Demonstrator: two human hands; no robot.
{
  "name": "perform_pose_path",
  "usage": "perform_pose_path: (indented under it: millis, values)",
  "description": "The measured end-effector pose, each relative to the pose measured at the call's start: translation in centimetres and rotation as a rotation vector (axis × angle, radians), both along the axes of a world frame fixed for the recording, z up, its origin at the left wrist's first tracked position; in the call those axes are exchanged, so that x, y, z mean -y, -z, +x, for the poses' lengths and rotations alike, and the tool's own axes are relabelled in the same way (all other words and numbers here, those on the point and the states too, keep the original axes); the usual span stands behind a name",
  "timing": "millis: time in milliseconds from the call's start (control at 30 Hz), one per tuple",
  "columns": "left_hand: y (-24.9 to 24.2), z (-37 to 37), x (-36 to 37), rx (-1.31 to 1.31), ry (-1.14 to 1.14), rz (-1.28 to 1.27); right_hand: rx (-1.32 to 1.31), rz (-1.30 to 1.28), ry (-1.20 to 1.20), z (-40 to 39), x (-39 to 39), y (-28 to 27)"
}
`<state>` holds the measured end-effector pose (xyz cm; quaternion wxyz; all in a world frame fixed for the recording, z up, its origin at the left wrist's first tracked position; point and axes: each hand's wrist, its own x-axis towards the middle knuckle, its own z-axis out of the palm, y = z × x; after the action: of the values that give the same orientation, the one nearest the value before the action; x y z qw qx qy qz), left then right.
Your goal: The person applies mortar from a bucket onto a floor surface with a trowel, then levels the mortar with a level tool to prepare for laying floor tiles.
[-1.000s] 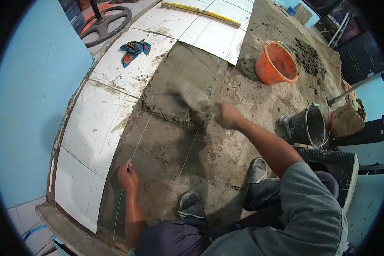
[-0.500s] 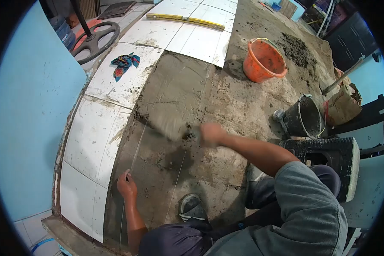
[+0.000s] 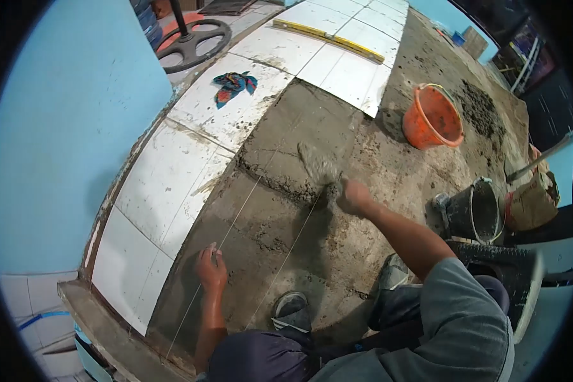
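Note:
My right hand [image 3: 354, 196] is closed round the handle of a trowel [image 3: 319, 167], whose mortar-smeared blade is over the patch of wet mortar [image 3: 318, 118]. Lumpy mortar lies along the patch's near edge. Lower left, my left hand [image 3: 211, 266] is over the bare floor strip beside the white tiles [image 3: 165, 178]. Its fingers are bent close together near a thin string [image 3: 240, 209], and anything held between them is too small to make out. A second string [image 3: 290, 247] runs roughly parallel, further right.
A yellow level [image 3: 328, 39] and a crumpled cloth [image 3: 233, 86] lie on the tiles. To the right are an orange bucket [image 3: 433, 118], a black bucket [image 3: 474, 210], a paper sack [image 3: 531, 202] and a black stool [image 3: 500, 264]. A blue wall [image 3: 76, 127] stands at left.
The view has shifted, so the floor things appear further right. The trowel has turned, and a ridge of lumpy mortar now shows along the patch's near edge.

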<state>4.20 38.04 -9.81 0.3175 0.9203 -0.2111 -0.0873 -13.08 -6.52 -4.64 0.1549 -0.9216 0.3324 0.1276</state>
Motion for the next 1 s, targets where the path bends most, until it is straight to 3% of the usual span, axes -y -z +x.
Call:
perform_pose_path:
  millis: [100,200,300,433,567,633,733,800,833,900,933,1000]
  values:
    - [-0.4,0.1,0.6,0.007,0.035,0.019,-0.19,0.232,-0.013,-0.9,-2.5,-1.1]
    - [-1.6,0.3,1.2,0.043,0.05,0.048,-0.143,0.337,-0.33,-0.8,-3.8,-5.9]
    - [-3.7,0.3,1.1,0.107,0.071,0.012,-0.136,0.27,-0.35,-0.5,-5.0,-7.3]
    - [-14.0,-0.7,1.8,0.126,0.158,-0.173,-0.135,0.287,-0.35,-1.8,-1.9,-6.6]
    - [-26.2,-2.4,0.1,0.111,0.387,-0.23,-0.231,0.177,-0.371,-6.2,5.4,-14.2]
    - [-30.9,-3.0,-0.9,0.127,0.574,-0.09,-0.272,0.175,-0.318,-9.9,9.4,-16.0]
    - [-36.2,-5.1,2.6,0.076,0.926,-0.093,-0.041,0.093,-0.167,-16.6,13.2,-14.1]
    - [-36.0,-6.7,2.0,0.025,1.109,0.009,0.124,0.027,-0.054,-19.2,14.2,-11.8]
    - [-35.6,-7.5,1.7,-0.003,1.2,0.057,0.13,0.012,0.015,-19.9,14.1,-10.2]
    - [-35.7,-7.0,2.8,-0.027,1.169,0.042,0.135,-0.024,0.182,-21.4,13.9,-6.1]
    - [-35.5,-6.4,3.6,-0.054,1.173,0.025,-0.043,-0.009,0.222,-22.1,13.7,-4.1]
    - [-34.7,-5.6,4.2,-0.077,1.202,-0.008,-0.13,-0.037,0.049,-26.1,14.4,1.8]
